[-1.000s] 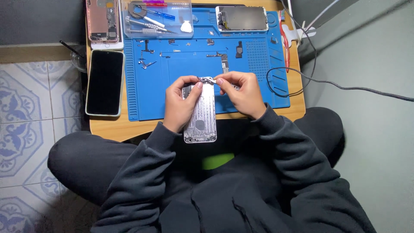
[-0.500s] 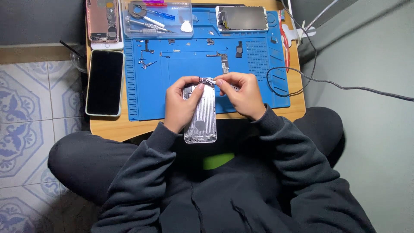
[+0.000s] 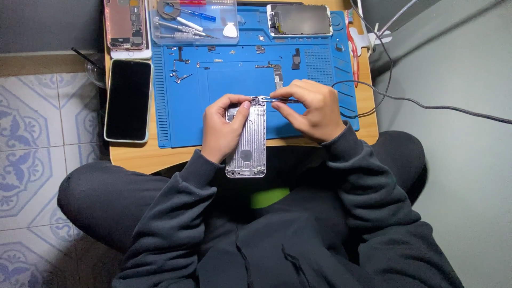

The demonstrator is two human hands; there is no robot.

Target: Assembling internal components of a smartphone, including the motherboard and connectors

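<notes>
We see a small wooden table (image 3: pixel 133 157) with a big blue work mat (image 3: pixel 224 114) on top. There is one table and one mat.

We count three other phones. A black phone (image 3: pixel 128 100) lies flat to the left of the mat. An opened phone (image 3: pixel 124 24) with its insides showing lies above it. A phone screen (image 3: pixel 298 20) lies at the top of the mat. One clear tray (image 3: pixel 194 21) of tools sits at the top too. One dark cable (image 3: pixel 426 105) runs off to the right. Little screws and small parts lie on the mat, too tiny for us to count.

The silver phone shell (image 3: pixel 246 143) is long, grey and shiny, with fine lines on it and a round mark near the bottom. It hangs over the near edge of the table, above the lap.

The left hand (image 3: pixel 221 128) grips the shell at its top left side. The right hand (image 3: pixel 312 109) pinches thin tweezers (image 3: pixel 274 100) whose tip touches the top of the shell.

The shell is now a little lower than before, and the right hand has moved a bit to the right.
</notes>
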